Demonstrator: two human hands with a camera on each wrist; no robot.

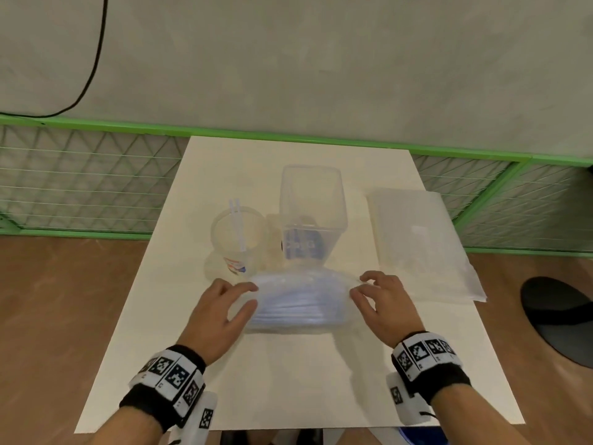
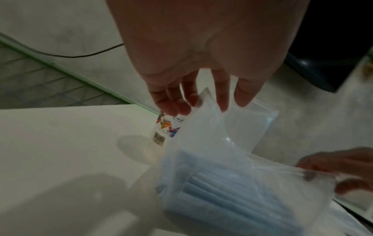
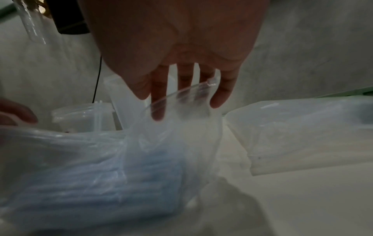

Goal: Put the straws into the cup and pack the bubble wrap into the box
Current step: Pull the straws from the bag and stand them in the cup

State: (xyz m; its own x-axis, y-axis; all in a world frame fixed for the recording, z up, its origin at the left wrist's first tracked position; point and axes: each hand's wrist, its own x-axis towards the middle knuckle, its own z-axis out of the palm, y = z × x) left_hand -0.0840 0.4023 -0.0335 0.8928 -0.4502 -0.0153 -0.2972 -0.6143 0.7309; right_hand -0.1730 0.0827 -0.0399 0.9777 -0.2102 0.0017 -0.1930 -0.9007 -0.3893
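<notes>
Both hands on a clear bag of blue straws (image 1: 300,305) lying on the desk (image 1: 288,380), near edge side. Left hand (image 1: 214,319) at the bag's left end, fingers (image 2: 182,102) pinching the plastic there; right hand (image 1: 386,305) at the right end, fingers (image 3: 159,102) curled onto the film, pulling it taut. Cup (image 1: 237,242) stands just behind the bag on the left, two white straws (image 1: 237,223) already in it. Tall clear box (image 1: 313,210) stands beside the cup, right of it. Flat bubble wrap (image 1: 420,242) lies well to the right on the desk, not packed yet.

Likely step: opening the bag to get more straws out. Risks: the film is slippery and stretchy, so a hard tug could split it and spill straws over the desk or floor; the bag sits close to the light cup and the tall box, so a jerk forward may tip either one
</notes>
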